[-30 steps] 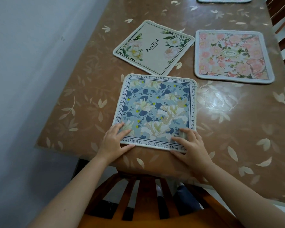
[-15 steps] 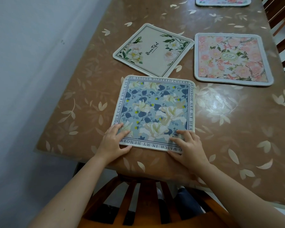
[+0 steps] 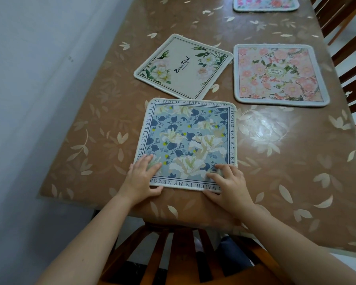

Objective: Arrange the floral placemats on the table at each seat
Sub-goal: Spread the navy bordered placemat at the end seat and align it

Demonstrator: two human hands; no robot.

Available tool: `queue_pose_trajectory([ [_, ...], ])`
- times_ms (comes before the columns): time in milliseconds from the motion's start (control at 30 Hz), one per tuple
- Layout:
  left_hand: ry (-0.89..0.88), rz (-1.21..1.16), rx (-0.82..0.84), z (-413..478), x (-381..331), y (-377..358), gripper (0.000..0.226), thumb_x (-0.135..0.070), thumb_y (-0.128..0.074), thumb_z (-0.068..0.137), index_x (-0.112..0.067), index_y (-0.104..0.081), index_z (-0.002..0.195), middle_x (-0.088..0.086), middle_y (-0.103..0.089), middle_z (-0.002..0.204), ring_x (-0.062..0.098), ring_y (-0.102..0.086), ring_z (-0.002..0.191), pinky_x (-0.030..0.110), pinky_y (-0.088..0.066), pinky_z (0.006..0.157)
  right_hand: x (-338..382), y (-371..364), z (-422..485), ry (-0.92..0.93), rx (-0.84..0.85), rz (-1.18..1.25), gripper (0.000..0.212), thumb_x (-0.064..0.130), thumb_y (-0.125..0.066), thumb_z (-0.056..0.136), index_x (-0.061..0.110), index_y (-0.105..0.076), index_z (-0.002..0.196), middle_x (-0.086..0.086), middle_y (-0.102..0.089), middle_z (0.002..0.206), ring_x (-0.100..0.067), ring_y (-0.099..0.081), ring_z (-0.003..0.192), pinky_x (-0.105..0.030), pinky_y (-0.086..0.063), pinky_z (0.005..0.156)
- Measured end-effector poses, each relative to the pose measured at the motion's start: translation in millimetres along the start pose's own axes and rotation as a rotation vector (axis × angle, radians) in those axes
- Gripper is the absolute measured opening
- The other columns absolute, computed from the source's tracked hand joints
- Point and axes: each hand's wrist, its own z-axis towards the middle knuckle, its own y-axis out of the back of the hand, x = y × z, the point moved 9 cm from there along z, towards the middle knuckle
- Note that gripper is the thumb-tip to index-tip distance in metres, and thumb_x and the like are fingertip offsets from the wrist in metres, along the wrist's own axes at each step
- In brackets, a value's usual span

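Note:
A blue floral placemat (image 3: 188, 138) with a text border lies flat near the table's front edge, in front of a wooden chair. My left hand (image 3: 141, 178) presses on its near left corner, thumb at the mat's edge. My right hand (image 3: 227, 183) rests on its near right corner, fingers spread on the fabric. Beyond it lies a cream placemat (image 3: 183, 65) with "Beautiful" on it, turned at an angle. A pink floral placemat (image 3: 277, 74) lies at the right. Another pink mat (image 3: 265, 4) shows partly at the far top edge.
The brown table (image 3: 292, 161) has a glossy leaf-patterned cover. A wooden chair back (image 3: 173, 247) stands under my arms at the near edge. More chairs (image 3: 347, 48) line the right side. A pale wall (image 3: 39, 79) runs along the table's left edge.
Both hands and the blue placemat have slid slightly toward the left; my right hand's fingers have curled in a little on the mat's corner.

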Motion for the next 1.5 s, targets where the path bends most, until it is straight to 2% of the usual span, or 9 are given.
queue_pose_trajectory([
  [167,0.053,-0.036,-0.033,-1.2,14.0,9.5,0.062,-0.035,-0.068,0.076,-0.022,-0.043,0.132,0.008,-0.024,0.149,0.023,-0.011,0.139,0.062,-0.018,0.107,11.7,-3.1,1.2,0.021,0.026,0.018,0.041,0.028,-0.085,0.056,0.011,-0.07,0.091,-0.02,-0.063,0.105,-0.043,-0.057,0.096,-0.054,-0.045,0.076],
  [300,0.062,-0.009,0.031,3.8,22.6,9.0,0.071,-0.046,-0.069,0.072,-0.025,-0.04,0.134,0.007,-0.019,0.15,0.021,-0.008,0.138,0.06,-0.016,0.108,10.5,-6.0,5.7,0.015,0.059,0.027,0.048,0.03,-0.083,0.06,0.011,-0.067,0.1,-0.022,-0.058,0.113,-0.044,-0.05,0.107,-0.057,-0.04,0.088],
  [400,0.078,-0.034,0.052,11.9,23.1,12.0,0.08,-0.052,-0.072,0.066,-0.03,-0.037,0.135,0.006,-0.015,0.151,0.022,-0.006,0.138,0.059,-0.017,0.108,3.8,-9.7,13.2,0.022,0.136,0.0,0.056,0.04,-0.078,0.065,0.015,-0.061,0.113,-0.019,-0.048,0.127,-0.039,-0.035,0.123,-0.055,-0.031,0.099],
  [533,0.08,-0.079,0.036,16.0,23.7,15.6,0.085,-0.056,-0.074,0.06,-0.032,-0.039,0.134,0.006,-0.017,0.15,0.024,-0.008,0.136,0.055,-0.02,0.108,1.4,-12.9,20.2,0.064,0.185,-0.047,0.066,0.049,-0.075,0.065,0.018,-0.055,0.121,-0.017,-0.041,0.134,-0.035,-0.027,0.128,-0.05,-0.026,0.101],
  [767,0.083,-0.084,-0.023,13.5,23.7,19.2,0.082,-0.059,-0.074,0.058,-0.031,-0.045,0.129,0.006,-0.026,0.147,0.023,-0.014,0.132,0.056,-0.024,0.105,8.0,-7.6,18.7,0.134,0.184,-0.023,0.059,0.04,-0.081,0.061,0.017,-0.063,0.111,-0.017,-0.053,0.122,-0.04,-0.041,0.118,-0.057,-0.036,0.09],
  [1133,0.08,-0.033,-0.02,14.9,23.8,21.5,0.089,-0.064,-0.072,0.054,-0.029,-0.044,0.131,0.009,-0.028,0.144,0.025,-0.017,0.13,0.054,-0.034,0.1,10.1,-8.4,19.9,0.184,0.211,-0.014,0.059,0.041,-0.08,0.061,0.018,-0.061,0.112,-0.015,-0.054,0.123,-0.038,-0.044,0.117,-0.058,-0.038,0.09],
  [1300,0.032,-0.008,-0.083,5.0,20.7,23.1,0.076,-0.056,-0.076,0.058,-0.023,-0.054,0.122,0.013,-0.037,0.14,0.032,-0.027,0.127,0.059,-0.033,0.099,19.0,-11.7,17.0,0.213,0.17,-0.046,0.055,0.038,-0.083,0.057,0.017,-0.065,0.104,-0.016,-0.058,0.118,-0.04,-0.05,0.112,-0.061,-0.039,0.085],
  [1433,-0.105,-0.013,-0.179,-1.3,5.6,29.3,0.051,-0.035,-0.082,0.061,-0.01,-0.068,0.103,0.019,-0.057,0.123,0.038,-0.049,0.113,0.06,-0.044,0.089,24.0,-11.7,17.0,0.236,0.13,-0.03,0.043,0.031,-0.083,0.06,0.017,-0.069,0.099,-0.017,-0.061,0.114,-0.039,-0.053,0.109,-0.064,-0.038,0.085],
  [1500,-0.142,-0.069,-0.195,-4.6,2.3,29.3,0.038,-0.025,-0.084,0.062,-0.009,-0.071,0.095,0.017,-0.061,0.119,0.037,-0.052,0.113,0.06,-0.045,0.087,29.3,-14.8,17.7,0.252,0.134,0.017,0.033,0.026,-0.081,0.066,0.018,-0.07,0.096,-0.014,-0.062,0.115,-0.036,-0.052,0.112,-0.065,-0.036,0.088],
])
